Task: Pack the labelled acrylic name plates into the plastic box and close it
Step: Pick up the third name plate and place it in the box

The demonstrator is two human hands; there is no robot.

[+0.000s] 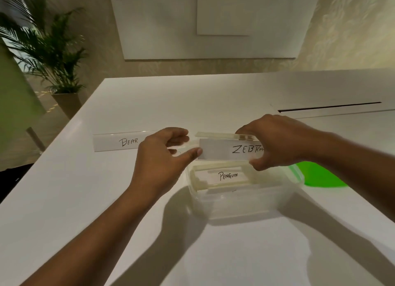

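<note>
head view: both hands are lowering the zebra plate toward the open box.

the left hand (164, 155) and right hand (277, 144) are each pinching an end of the clear acrylic name plate labelled zebra (226, 150), fingers closed on it, just above the clear rectangular plastic box (245, 202) on the white desk (106, 200). next it likely needs tilting to lie beside the penguin plate (222, 176) already inside. counting: three plates showing, one boxed, one held, the bear plate (119, 142) waiting on the desk; one box; one green lid (316, 176) beside it.
</note>
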